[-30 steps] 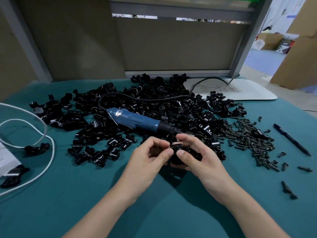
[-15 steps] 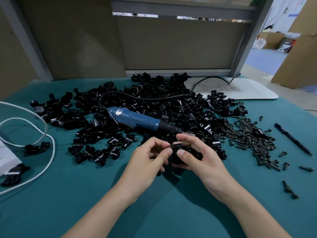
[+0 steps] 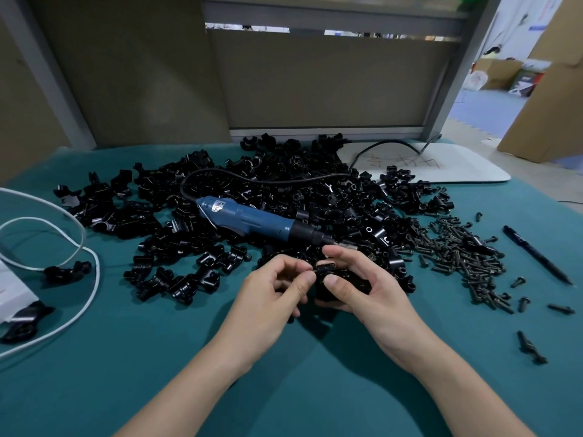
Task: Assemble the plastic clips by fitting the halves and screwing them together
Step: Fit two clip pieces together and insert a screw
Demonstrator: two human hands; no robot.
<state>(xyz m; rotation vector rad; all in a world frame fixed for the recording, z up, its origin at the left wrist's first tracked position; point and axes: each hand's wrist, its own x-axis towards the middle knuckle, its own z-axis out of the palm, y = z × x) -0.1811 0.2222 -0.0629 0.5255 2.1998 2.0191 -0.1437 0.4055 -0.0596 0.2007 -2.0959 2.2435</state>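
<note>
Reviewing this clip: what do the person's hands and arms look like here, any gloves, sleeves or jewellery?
Both the left hand and the right hand are bare: no gloves, rings, watch or wristband visible. The forearms are uncovered to the frame edge, so no sleeve shows. Fingernails are short and unpainted.

dim, even overhead light | soft shadows under both forearms on the desk (image 3: 94,389) | brighter daylight far right | wide-angle bending at edges | slight softness

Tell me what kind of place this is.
Probably a small assembly workbench in a workshop or warehouse: a big heap of black plastic clip halves, a pile of screws, and a corded electric screwdriver on a green-covered table.
</note>
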